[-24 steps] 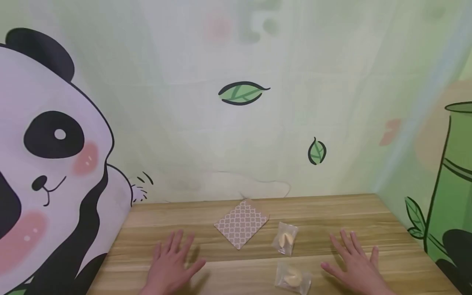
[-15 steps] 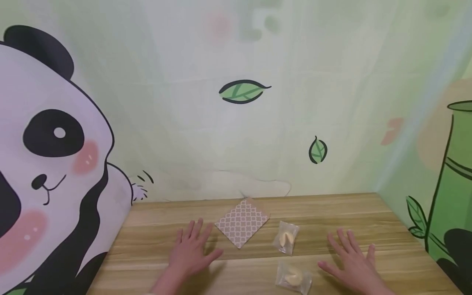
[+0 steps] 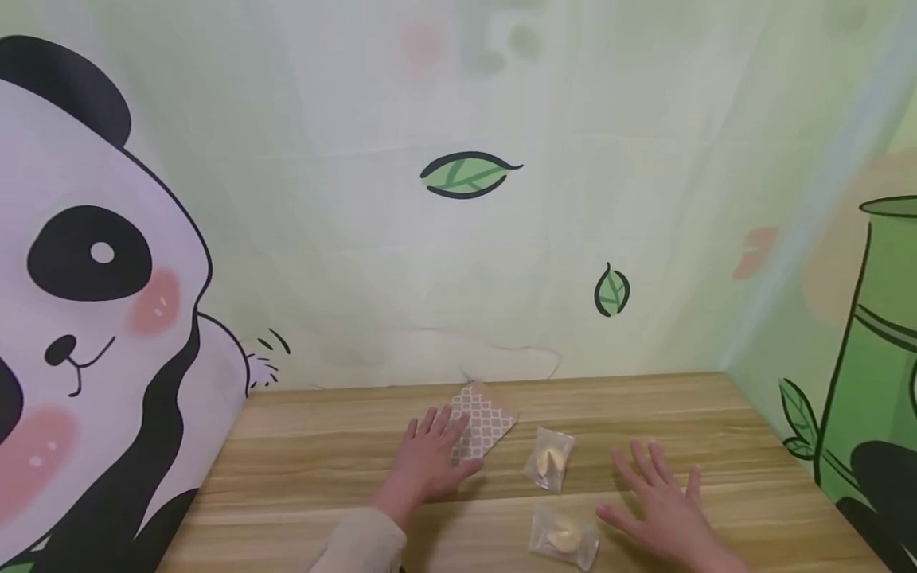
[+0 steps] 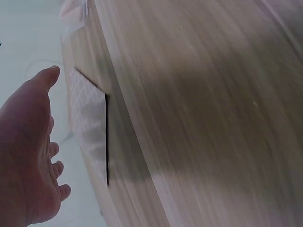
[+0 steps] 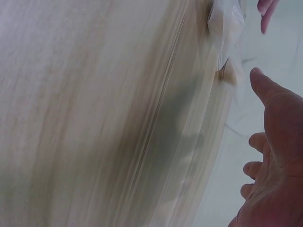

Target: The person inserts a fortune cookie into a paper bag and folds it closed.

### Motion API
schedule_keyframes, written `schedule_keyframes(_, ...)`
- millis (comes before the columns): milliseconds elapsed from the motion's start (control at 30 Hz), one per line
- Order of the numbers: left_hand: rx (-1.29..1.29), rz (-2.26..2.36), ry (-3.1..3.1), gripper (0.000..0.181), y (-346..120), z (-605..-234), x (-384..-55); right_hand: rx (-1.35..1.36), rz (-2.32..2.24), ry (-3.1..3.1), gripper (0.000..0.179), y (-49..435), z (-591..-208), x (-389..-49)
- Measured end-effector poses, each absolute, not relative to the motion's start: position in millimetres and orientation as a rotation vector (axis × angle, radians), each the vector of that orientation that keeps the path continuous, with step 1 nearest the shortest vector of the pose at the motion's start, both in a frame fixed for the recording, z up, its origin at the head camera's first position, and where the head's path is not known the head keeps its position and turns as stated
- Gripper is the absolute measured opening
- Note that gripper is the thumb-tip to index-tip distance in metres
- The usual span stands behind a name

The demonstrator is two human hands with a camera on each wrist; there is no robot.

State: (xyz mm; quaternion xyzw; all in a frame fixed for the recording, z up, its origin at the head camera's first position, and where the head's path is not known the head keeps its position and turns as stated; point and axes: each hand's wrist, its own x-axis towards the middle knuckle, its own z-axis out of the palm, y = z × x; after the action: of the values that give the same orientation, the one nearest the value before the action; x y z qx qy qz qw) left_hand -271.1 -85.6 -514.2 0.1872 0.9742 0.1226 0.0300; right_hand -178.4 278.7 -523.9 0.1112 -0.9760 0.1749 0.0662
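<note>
Left hand [image 3: 428, 461] sits farther right than in the earlier frames, now over the patterned square [image 3: 490, 422], apparently without contact. Its fingers are extended, holding nothing. Right hand [image 3: 659, 509] is likewise spread and unladen, beside two wrapped cookies [image 3: 564, 537]. The square lies toward the back of the table [image 3: 301, 446]; judged thin, light and fairly stiff, best pinched at an edge.
</note>
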Motion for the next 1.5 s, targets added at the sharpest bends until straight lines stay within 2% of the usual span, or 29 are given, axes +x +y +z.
schedule_keyframes(400,0.539,0.34,2.97,0.072,-66.9,-530.6,-290.9,0.354,0.513,-2.939,0.089,271.3,-527.8,-179.3)
schedule_keyframes(933,0.531,0.26,2.966,0.061,-73.4,-550.2,-291.1,0.368,0.529,-2.936,0.088,267.7,-528.4,-180.5)
schedule_keyframes(1133,0.694,0.317,2.979,0.059,-90.5,-553.8,-277.8,0.376,0.519,-2.933,0.088,267.0,-527.8,-180.3)
schedule_keyframes(1500,1.044,0.36,2.868,0.06,-139.9,-552.5,-229.4,0.491,0.479,-2.882,0.087,257.1,-519.9,-185.0)
